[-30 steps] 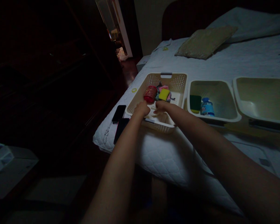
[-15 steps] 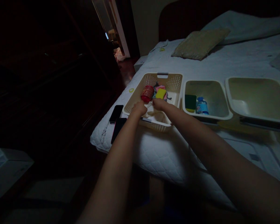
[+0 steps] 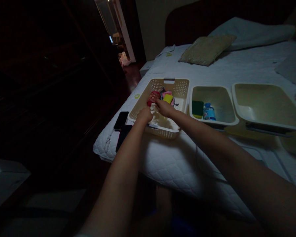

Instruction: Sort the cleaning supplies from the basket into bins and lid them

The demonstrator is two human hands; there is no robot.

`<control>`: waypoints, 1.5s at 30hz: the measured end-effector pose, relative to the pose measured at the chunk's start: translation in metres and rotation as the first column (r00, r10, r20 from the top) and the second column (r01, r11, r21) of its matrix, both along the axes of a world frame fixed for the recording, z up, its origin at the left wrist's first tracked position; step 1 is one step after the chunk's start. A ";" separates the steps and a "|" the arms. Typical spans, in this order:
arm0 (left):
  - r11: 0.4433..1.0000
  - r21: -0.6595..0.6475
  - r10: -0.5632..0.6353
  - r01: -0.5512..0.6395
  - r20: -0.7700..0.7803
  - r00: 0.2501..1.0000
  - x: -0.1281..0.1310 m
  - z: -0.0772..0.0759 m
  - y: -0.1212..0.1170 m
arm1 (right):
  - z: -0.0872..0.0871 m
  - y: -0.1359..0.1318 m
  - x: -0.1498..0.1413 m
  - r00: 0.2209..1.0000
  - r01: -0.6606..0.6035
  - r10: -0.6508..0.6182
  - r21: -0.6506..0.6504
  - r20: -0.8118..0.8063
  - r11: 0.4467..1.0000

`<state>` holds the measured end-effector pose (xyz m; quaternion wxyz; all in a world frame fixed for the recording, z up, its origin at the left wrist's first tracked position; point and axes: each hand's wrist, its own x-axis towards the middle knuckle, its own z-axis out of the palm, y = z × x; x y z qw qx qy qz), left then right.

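A cream perforated basket [image 3: 180, 88] sits on the bed's near corner. Inside it lie a red can [image 3: 153, 97], a yellow sponge [image 3: 168, 98], pink cloth and a pale cloth [image 3: 160, 119]. My left hand [image 3: 144, 115] is over the basket's near left rim, fingers curled. My right hand [image 3: 164, 107] reaches into the basket beside the red can, fingers closed on the pale cloth. The dim light hides the fingertips.
Two cream tubs stand to the right: the nearer tub [image 3: 213, 110] holds a green sponge [image 3: 197, 108] and a small blue bottle [image 3: 208, 112]; the far tub [image 3: 266, 108] looks bare. Two dark phones [image 3: 120, 126] lie left of the basket. A pillow [image 3: 206, 49] is behind.
Both hands have moved a little deeper into the basket, the right hand up to the red can. The view has shifted slightly.
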<state>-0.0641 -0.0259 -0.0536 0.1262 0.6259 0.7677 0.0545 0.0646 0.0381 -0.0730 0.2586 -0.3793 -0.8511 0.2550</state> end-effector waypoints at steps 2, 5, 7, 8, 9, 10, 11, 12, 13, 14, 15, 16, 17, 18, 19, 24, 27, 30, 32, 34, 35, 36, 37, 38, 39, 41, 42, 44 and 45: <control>0.999 0.036 -0.009 0.008 0.023 1.000 -0.003 -0.002 0.001 | 0.001 0.000 0.000 1.000 0.018 -0.019 0.061 0.013 0.998; 0.997 0.075 -0.016 0.010 0.087 0.996 -0.008 -0.003 0.003 | 0.006 0.001 0.003 0.997 0.064 -0.068 0.131 0.025 0.989; 0.992 0.123 -0.024 0.005 0.151 0.988 -0.012 -0.003 0.005 | 0.016 0.002 0.008 0.998 0.061 -0.063 0.154 0.006 0.986; 0.989 0.147 -0.025 -0.002 0.180 0.983 -0.014 -0.002 0.006 | 0.023 0.003 0.012 0.999 0.050 -0.050 0.173 -0.001 0.984; 0.985 0.171 -0.019 -0.016 0.203 0.979 -0.015 -0.002 0.007 | 0.031 0.003 0.016 0.999 0.038 -0.038 0.198 -0.003 0.979; 0.981 0.193 -0.015 -0.029 0.219 0.976 -0.016 -0.001 0.007 | 0.041 0.003 0.020 1.000 0.025 -0.027 0.225 0.005 0.974; 0.975 0.219 -0.014 -0.038 0.232 0.973 -0.016 0.000 0.008 | 0.051 0.003 0.025 1.000 0.022 -0.027 0.262 0.015 0.965; 0.967 0.250 -0.022 -0.041 0.245 0.969 -0.016 0.002 0.009 | 0.062 0.002 0.030 0.999 0.019 -0.029 0.302 0.028 0.953; 0.957 0.288 -0.038 -0.041 0.267 0.963 -0.016 0.003 0.010 | 0.073 0.000 0.034 0.999 0.013 -0.025 0.335 0.033 0.942; 0.945 0.325 -0.061 -0.043 0.301 0.952 -0.015 0.006 0.012 | 0.084 -0.003 0.038 0.999 0.015 -0.030 0.362 0.036 0.932; 0.933 0.356 -0.082 -0.052 0.352 0.932 -0.015 0.009 0.014 | 0.094 -0.005 0.041 0.998 0.037 -0.054 0.372 0.035 0.927; 0.923 0.380 -0.109 -0.064 0.416 0.903 -0.014 0.013 0.015 | 0.103 -0.008 0.043 0.997 0.049 -0.066 0.379 0.031 0.924; 0.915 0.397 -0.137 -0.077 0.485 0.864 -0.013 0.019 0.017 | 0.110 -0.011 0.044 0.997 0.058 -0.075 0.387 0.028 0.920; 0.909 0.407 -0.169 -0.087 0.550 0.818 -0.012 0.025 0.018 | 0.116 -0.014 0.045 0.996 0.066 -0.084 0.397 0.029 0.915; 0.903 0.421 -0.211 -0.083 0.604 0.769 -0.011 0.032 0.018 | 0.121 -0.016 0.046 0.995 0.071 -0.091 0.412 0.029 0.908; 0.886 0.460 -0.413 0.052 0.734 0.540 -0.001 0.061 0.013 | 0.137 -0.026 0.045 0.995 0.094 -0.099 0.515 -0.017 0.852; 0.908 0.403 -0.411 0.114 0.805 0.428 0.005 0.061 0.010 | 0.144 -0.031 0.044 0.996 0.092 -0.081 0.531 -0.043 0.842; 0.943 0.314 -0.331 0.108 0.858 0.394 0.005 0.054 0.008 | 0.149 -0.033 0.045 0.997 0.071 -0.049 0.509 -0.057 0.858; 0.957 0.276 -0.290 0.093 0.876 0.386 0.003 0.051 0.006 | 0.147 -0.031 0.046 0.996 0.072 -0.036 0.484 -0.084 0.872; 0.967 0.234 -0.255 0.101 0.890 0.378 0.000 0.050 0.002 | 0.141 -0.024 0.050 0.989 0.110 -0.054 0.451 -0.137 0.886; 0.971 0.211 -0.237 0.110 0.895 0.377 -0.002 0.049 0.001 | 0.137 -0.020 0.052 0.983 0.142 -0.074 0.430 -0.169 0.892; 0.975 0.189 -0.220 0.116 0.898 0.380 -0.004 0.050 -0.001 | 0.132 -0.015 0.054 0.976 0.171 -0.097 0.406 -0.196 0.898; 0.978 0.170 -0.203 0.118 0.902 0.382 -0.005 0.050 -0.002 | 0.127 -0.010 0.056 0.968 0.197 -0.119 0.380 -0.220 0.904; 0.981 0.153 -0.187 0.117 0.906 0.379 -0.007 0.050 -0.004 | 0.121 -0.005 0.058 0.962 0.216 -0.137 0.349 -0.237 0.912; 0.983 0.141 -0.174 0.115 0.911 0.373 -0.008 0.050 -0.005 | 0.116 0.000 0.060 0.956 0.230 -0.152 0.319 -0.252 0.919; 0.987 0.115 -0.148 0.111 0.921 0.360 -0.009 0.051 -0.007 | 0.106 0.009 0.063 0.945 0.250 -0.177 0.257 -0.277 0.934; 0.989 0.105 -0.137 0.107 0.925 0.355 -0.009 0.052 -0.009 | 0.101 0.012 0.064 0.939 0.258 -0.190 0.222 -0.288 0.940; 0.991 0.107 -0.127 0.077 0.930 0.344 -0.009 0.054 -0.015 | 0.091 0.016 0.065 0.925 0.271 -0.225 0.120 -0.306 0.955; 0.992 0.116 -0.125 0.048 0.935 0.331 -0.008 0.055 -0.018 | 0.086 0.016 0.066 0.917 0.274 -0.244 0.056 -0.316 0.960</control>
